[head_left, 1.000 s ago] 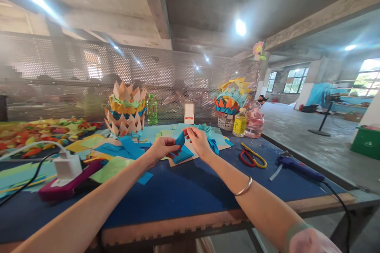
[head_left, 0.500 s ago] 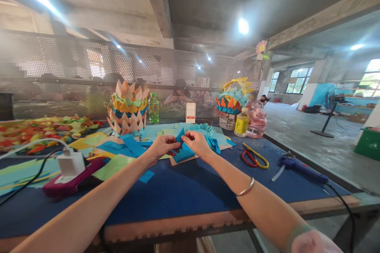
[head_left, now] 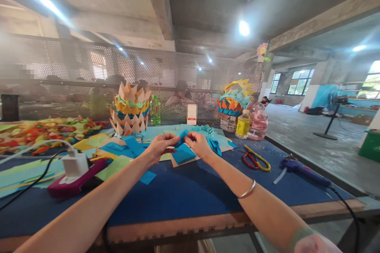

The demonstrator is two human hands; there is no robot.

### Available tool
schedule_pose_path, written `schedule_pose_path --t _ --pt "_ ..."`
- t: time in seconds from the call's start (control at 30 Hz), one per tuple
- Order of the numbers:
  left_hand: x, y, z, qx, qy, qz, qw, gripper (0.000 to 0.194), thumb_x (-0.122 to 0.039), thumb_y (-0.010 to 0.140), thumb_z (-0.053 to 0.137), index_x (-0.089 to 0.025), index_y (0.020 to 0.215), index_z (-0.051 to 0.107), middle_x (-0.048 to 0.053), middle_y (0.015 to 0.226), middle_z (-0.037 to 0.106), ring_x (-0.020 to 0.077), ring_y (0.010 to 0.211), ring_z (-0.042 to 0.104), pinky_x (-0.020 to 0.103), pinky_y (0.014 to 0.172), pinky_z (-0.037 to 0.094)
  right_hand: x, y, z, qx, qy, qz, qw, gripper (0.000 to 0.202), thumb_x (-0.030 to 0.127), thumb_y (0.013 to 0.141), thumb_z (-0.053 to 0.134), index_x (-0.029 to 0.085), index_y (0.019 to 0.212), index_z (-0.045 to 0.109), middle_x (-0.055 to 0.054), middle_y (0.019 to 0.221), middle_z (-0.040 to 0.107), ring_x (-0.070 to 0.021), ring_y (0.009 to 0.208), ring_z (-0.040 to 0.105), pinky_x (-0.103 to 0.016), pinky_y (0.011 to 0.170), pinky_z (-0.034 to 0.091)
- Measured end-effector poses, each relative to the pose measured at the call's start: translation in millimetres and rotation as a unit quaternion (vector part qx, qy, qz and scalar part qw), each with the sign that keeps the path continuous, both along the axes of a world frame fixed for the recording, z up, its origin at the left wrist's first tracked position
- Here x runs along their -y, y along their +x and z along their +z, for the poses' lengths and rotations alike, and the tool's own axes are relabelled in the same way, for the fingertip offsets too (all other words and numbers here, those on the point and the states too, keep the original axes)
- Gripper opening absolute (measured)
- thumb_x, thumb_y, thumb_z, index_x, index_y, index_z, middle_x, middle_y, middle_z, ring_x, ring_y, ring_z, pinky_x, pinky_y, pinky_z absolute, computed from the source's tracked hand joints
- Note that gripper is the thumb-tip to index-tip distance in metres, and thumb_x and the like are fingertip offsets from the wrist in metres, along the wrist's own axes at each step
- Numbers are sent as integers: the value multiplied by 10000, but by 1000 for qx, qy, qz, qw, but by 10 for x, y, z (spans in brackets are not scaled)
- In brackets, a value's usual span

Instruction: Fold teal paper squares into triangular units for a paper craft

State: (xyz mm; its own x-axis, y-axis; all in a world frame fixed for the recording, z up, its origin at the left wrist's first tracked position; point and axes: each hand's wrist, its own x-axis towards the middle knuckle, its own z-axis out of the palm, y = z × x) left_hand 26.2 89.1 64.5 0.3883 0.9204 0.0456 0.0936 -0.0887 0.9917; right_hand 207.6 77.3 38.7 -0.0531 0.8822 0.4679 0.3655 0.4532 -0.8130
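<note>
Between my two hands, above the middle of the table, is a small piece of folded blue paper (head_left: 182, 136). My left hand (head_left: 162, 147) pinches it from the left with thumb and fingers. From the right, the fingertips of my right hand (head_left: 198, 144) close on the same piece. Just below them lies a stack of blue paper (head_left: 183, 154) on a brown sheet. Folded light-blue pieces (head_left: 204, 130) are heaped behind my right hand. Loose blue strips (head_left: 124, 147) lie left of my left hand.
Two layered paper baskets (head_left: 130, 112) (head_left: 230, 108) stand at the back, near green, yellow and pink bottles (head_left: 257, 126). At right lie scissors (head_left: 255, 158) and a blue glue gun (head_left: 305, 172). A power strip with charger (head_left: 74, 178) and colourful paper scraps (head_left: 50, 134) are at left.
The blue paper between my fingers has been turned or bent down, so its raised point shows less. My fingers have shifted slightly around it. The whole view has moved a little.
</note>
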Motion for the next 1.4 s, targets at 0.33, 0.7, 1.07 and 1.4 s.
schedule_pose_path --t 0.33,0.7,1.07,1.4 --pt "25 -19 42 8 9 1 1000 316 -321 968 627 -162 1238 592 92 1219 629 230 1009 657 426 845 577 41 -48 -3 -57 -49 59 995 314 331 979 619 163 1244 599 -89 1216 640 -224 1003 667 -422 842 581" --pt "11 -7 42 -5 27 17 999 313 -326 966 629 -161 1230 598 93 1228 628 236 1030 653 439 864 571 66 -38 8 -40 -60 87 994 305 341 975 624 156 1218 618 -78 1213 644 -241 1019 663 -428 856 576" --pt "-104 -38 -37 -12 43 66 997 327 -330 967 627 -165 1247 589 96 1243 621 240 1039 650 444 868 570 -29 11 -59 -39 -47 44 997 301 328 978 622 163 1230 608 -86 1212 642 -224 1003 666 -420 843 580" --pt "25 -14 28 -27 21 -2 999 318 -343 967 626 -161 1227 601 91 1220 632 237 1021 655 435 857 572 -41 22 -56 -23 -53 75 996 304 326 976 625 160 1230 608 -86 1214 641 -227 1010 665 -424 848 578"
